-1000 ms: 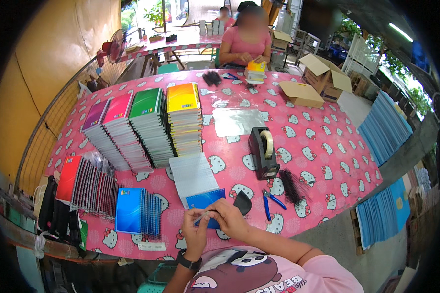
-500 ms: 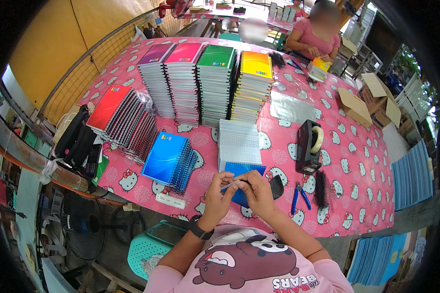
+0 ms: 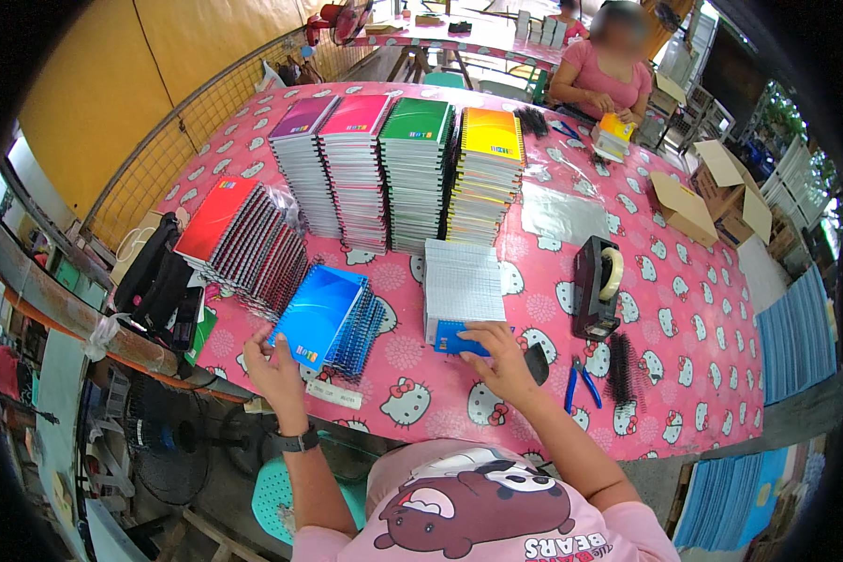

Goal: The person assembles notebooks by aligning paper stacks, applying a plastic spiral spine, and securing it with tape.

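My left hand is at the left edge of a blue spiral notebook, its thumb and fingers closed on the edge. That notebook lies tilted on top of a stack of blue spiral notebooks. My right hand rests with its fingers stretched over a blue notebook cover, thumb apart near the cover's front edge. Just behind this cover is a leaning row of notebooks with white page sides. A small black flat piece lies right of my right hand.
Tall notebook stacks in purple, pink, green and yellow stand behind; red notebooks lean left. To the right are a tape dispenser, blue-handled pliers and black spiral coils. Across the table, a person handles yellow notebooks.
My hands were together over a blue notebook in front of me. They have parted: the left went to the blue stack, where the top notebook now lies turned round; the right reached the blue cover.
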Demonstrator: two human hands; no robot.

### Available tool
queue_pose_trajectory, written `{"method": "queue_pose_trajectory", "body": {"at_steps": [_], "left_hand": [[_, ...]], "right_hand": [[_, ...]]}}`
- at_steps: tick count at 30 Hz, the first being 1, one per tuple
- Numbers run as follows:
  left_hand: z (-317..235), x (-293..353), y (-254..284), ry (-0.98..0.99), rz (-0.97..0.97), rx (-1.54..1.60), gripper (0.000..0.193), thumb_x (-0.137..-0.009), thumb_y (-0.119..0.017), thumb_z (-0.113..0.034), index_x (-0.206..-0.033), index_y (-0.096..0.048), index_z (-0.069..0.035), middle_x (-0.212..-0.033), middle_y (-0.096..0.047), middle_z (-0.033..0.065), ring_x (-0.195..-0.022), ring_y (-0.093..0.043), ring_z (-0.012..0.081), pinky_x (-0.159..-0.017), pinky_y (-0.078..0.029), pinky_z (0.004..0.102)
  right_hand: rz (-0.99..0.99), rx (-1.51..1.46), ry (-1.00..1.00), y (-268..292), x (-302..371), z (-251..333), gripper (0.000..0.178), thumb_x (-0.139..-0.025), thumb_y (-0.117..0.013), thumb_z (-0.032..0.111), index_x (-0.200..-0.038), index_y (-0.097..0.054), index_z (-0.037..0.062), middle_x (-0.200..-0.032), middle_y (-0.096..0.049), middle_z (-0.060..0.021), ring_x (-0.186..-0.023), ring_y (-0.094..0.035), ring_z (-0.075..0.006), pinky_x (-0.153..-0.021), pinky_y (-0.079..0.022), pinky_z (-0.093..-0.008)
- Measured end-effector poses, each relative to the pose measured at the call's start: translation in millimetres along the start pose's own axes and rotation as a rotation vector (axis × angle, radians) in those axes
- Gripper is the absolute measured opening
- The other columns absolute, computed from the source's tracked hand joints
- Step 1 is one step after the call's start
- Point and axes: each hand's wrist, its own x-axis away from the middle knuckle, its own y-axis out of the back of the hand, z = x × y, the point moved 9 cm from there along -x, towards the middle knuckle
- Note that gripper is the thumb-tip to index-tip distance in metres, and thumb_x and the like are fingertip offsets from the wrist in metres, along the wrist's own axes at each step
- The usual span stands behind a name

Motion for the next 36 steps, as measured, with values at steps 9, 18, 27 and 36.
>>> {"method": "queue_pose_trajectory", "body": {"at_steps": [9,18,27,36], "left_hand": [[-2.2,-3.3,-49.1,0.117,-0.068,0.646,0.036,-0.094,-0.040,-0.023,-0.107,-0.060,0.004,-0.108,-0.060,0.0147,-0.096,-0.055,0.0218,-0.085,-0.042,0.0321],[7.3,-2.8,-40.1,0.139,-0.230,0.641,0.044,-0.093,-0.032,-0.022,-0.109,-0.058,0.008,-0.109,-0.060,0.0214,-0.097,-0.058,0.0290,-0.087,-0.046,0.0386],[12.4,-3.3,-46.5,0.054,-0.190,0.487,0.047,-0.091,-0.034,-0.027,-0.111,-0.057,0.009,-0.110,-0.058,0.0210,-0.099,-0.056,0.0302,-0.085,-0.048,0.0401],[5.3,-2.8,-50.8,0.265,-0.157,0.809,0.044,-0.088,-0.040,-0.024,-0.112,-0.055,0.009,-0.109,-0.058,0.0205,-0.093,-0.058,0.0299,-0.082,-0.049,0.0420]], "right_hand": [[-0.176,-0.538,-0.013,-70.7,-109.4,29.6,0.037,-0.089,-0.054,0.026,-0.117,-0.055,0.0025,-0.110,-0.058,-0.0178,-0.102,-0.054,-0.0314,-0.091,-0.041,-0.0384],[-0.355,-0.637,-0.060,-120.4,-148.5,40.0,0.029,-0.090,-0.052,0.028,-0.101,-0.060,0.0014,-0.094,-0.061,-0.0166,-0.090,-0.058,-0.0306,-0.079,-0.044,-0.0377],[-0.298,-0.768,-0.187,-125.1,-145.7,31.3,0.024,-0.089,-0.054,0.023,-0.098,-0.059,0.0013,-0.091,-0.062,-0.0133,-0.089,-0.060,-0.0235,-0.078,-0.045,-0.0327],[-0.349,-0.968,-0.202,-132.0,-141.3,24.4,0.025,-0.088,-0.058,0.024,-0.098,-0.060,0.0008,-0.083,-0.061,-0.0064,-0.078,-0.055,-0.0113,-0.069,-0.044,-0.0277]]}}
